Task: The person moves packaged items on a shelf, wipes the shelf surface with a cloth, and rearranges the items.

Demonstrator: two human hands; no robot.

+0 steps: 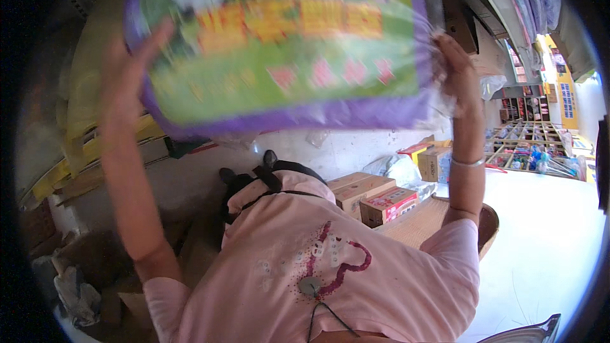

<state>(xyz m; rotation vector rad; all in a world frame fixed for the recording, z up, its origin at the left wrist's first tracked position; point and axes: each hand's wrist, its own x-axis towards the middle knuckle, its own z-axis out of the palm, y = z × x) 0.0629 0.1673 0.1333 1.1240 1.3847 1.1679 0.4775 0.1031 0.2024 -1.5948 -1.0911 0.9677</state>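
Observation:
A large flat package (295, 52) in clear plastic fills the top of the head view. It has purple edges and a green printed front that bears writing, and it is blurred. My left hand (131, 64) grips its left side, with the thumb lying over the front. On the opposite side my right hand (455, 64) holds the edge, where loose clear plastic wrap (438, 105) bunches up by the palm. Both arms are raised and the package is off the floor. Its upper edge runs out of the frame.
Cardboard cartons (362, 188) and a woven basket (410, 221) stand on the floor at my right. Farther right is a rack of small goods (529, 147). Shelving with folded textiles (533, 0) rises at the upper right. Brown boxes (90, 257) and a plastic bag (76, 295) lie at the left.

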